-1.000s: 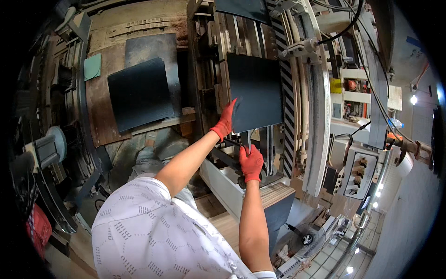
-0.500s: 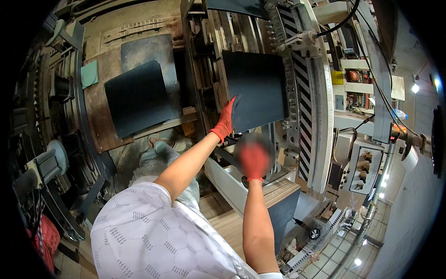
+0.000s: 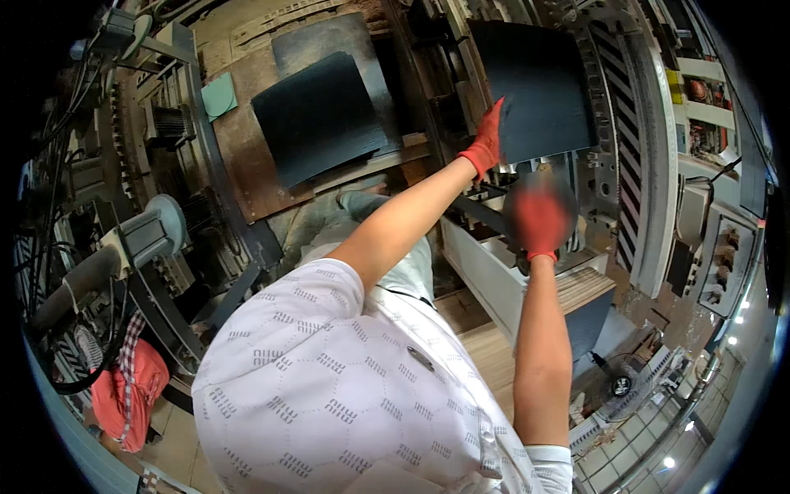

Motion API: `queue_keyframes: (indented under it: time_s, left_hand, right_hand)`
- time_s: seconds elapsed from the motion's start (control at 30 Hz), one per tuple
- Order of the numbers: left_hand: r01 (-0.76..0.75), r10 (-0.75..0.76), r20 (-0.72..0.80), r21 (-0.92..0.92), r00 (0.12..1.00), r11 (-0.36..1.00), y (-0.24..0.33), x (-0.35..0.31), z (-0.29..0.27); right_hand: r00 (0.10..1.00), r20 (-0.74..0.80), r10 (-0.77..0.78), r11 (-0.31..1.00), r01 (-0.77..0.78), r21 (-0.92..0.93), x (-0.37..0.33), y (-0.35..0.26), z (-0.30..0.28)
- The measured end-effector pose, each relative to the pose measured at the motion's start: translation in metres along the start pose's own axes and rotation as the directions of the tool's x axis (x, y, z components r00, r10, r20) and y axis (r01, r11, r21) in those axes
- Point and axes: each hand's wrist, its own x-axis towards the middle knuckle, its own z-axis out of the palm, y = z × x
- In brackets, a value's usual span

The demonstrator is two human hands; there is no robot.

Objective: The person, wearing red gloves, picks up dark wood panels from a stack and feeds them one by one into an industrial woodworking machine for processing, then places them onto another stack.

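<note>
A smooth dark panel point(image 3: 543, 90) lies on the machine at upper right. My left hand point(image 3: 488, 142), in a red glove, grips the panel's left edge close to its near corner, with the fingers stretched along that edge. Just in front of the panel's near edge is my right hand point(image 3: 541, 221), also in a red glove. A round blur covers it, so its fingers and anything in them cannot be made out. Further left, a second dark panel point(image 3: 317, 115) rests at a slant on a greyish sheet point(image 3: 329, 43) and a brown board point(image 3: 234, 165).
A striped machine beam point(image 3: 625, 148) runs along the panel's right side. Below my right hand stands a stack of boards point(image 3: 584, 288). A fan point(image 3: 623, 385) and a switch box point(image 3: 724, 262) are at right. A round-ended roller point(image 3: 169, 226) and a red bag point(image 3: 136, 395) are at left.
The whole view has shifted, so the panels, machine and both hands appear further right and higher. My left hand stays at the same panel edge, and my right hand stays in front of it.
</note>
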Motion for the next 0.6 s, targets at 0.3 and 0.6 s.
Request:
queue_keyframes:
  time_s: [0.3,0.6]
  left_hand:
    - [0.143,-0.145,-0.062,-0.039,0.988,0.989,0.01,-0.04,0.018]
    - [0.049,-0.042,-0.032,0.306,0.999,0.951,0.038,-0.031,0.006]
  right_hand:
    - [0.995,-0.003,0.104,0.995,-0.104,0.0,-0.016,-0.013,-0.012]
    - [0.991,0.1,0.084,0.996,-0.086,0.025,0.001,-0.01,-0.016]
